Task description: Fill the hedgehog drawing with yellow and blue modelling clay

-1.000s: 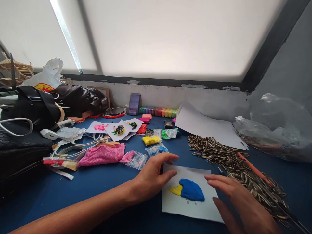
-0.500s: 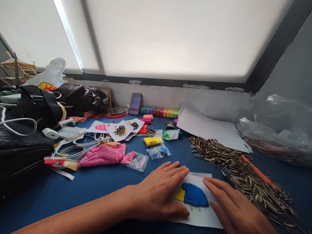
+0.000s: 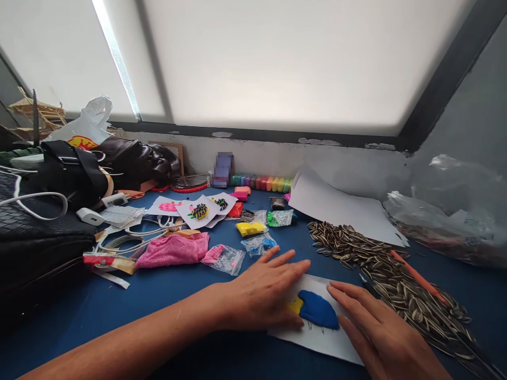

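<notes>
A small sheet of white paper lies on the blue table in front of me. On it is a flattened blue clay shape with a yellow clay piece against its left side, and short pen marks show below. My left hand spreads over the paper's left part with fingers apart, hiding some of the yellow clay. At the right edge of the sheet rests my right hand, its fingers stretched out beside the blue clay. Neither hand grips anything.
Sunflower seeds are heaped to the right, with an orange stick on them. Ahead lie bags of yellow clay, blue clay and pink clay. A pink cloth and black bag are left.
My left hand's fingers have spread wider and its thumb has moved up. My right hand has barely moved. The paper with its clay sits slightly higher in view.
</notes>
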A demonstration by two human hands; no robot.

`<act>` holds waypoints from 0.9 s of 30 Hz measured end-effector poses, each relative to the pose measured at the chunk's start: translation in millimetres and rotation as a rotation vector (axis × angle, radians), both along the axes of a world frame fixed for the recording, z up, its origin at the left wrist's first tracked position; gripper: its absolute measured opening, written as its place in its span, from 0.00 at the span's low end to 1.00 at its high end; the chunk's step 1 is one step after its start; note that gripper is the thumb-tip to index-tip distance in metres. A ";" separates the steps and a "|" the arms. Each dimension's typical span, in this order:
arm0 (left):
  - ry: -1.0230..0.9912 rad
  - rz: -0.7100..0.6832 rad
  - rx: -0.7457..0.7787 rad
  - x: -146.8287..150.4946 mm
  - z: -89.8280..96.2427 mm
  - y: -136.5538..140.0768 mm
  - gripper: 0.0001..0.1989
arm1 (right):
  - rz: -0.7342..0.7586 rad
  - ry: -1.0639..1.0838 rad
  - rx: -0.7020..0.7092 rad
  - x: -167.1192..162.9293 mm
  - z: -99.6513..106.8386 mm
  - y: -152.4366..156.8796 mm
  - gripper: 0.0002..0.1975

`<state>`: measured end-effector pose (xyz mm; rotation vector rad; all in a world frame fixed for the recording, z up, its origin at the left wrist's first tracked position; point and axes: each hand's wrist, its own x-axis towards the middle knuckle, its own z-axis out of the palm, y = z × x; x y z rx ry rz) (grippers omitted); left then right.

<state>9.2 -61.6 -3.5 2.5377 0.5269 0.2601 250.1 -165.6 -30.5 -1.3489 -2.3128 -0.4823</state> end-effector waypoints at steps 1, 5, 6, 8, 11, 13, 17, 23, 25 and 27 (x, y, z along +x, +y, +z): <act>-0.013 0.012 0.027 -1.0 1.0 -0.4 0.43 | -0.003 0.003 0.012 -1.0 1.3 0.4 0.17; -0.001 0.015 0.011 -4.2 3.0 -8.5 0.42 | 0.000 -0.025 0.065 -3.1 3.7 2.2 0.17; 0.007 0.011 0.000 -4.1 2.7 -11.1 0.42 | 0.011 -0.037 0.081 -2.9 3.6 2.3 0.17; 0.018 0.010 -0.019 -3.0 1.3 -14.8 0.43 | 0.034 -0.060 0.108 -2.0 3.3 2.3 0.17; 0.034 0.018 -0.038 -1.3 -1.9 -15.6 0.43 | 0.060 -0.074 0.128 0.1 4.7 3.5 0.16; 0.033 0.017 -0.044 -1.2 -4.1 -14.3 0.43 | 0.062 -0.075 0.094 1.2 7.9 5.7 0.16; -0.008 0.004 -0.045 -2.0 -7.7 -13.3 0.42 | 0.050 -0.063 -0.041 0.6 18.3 11.3 0.16; -0.016 0.006 -0.016 -2.2 -11.0 -11.5 0.42 | 0.051 -0.015 -0.090 -3.5 21.1 15.8 0.16; -0.023 0.005 0.003 -2.1 -11.9 -9.1 0.41 | 0.058 0.013 -0.024 -2.3 14.5 16.8 0.15; -0.023 0.013 0.015 -2.0 -12.6 -6.8 0.41 | 0.057 0.028 0.029 0.9 6.4 17.2 0.15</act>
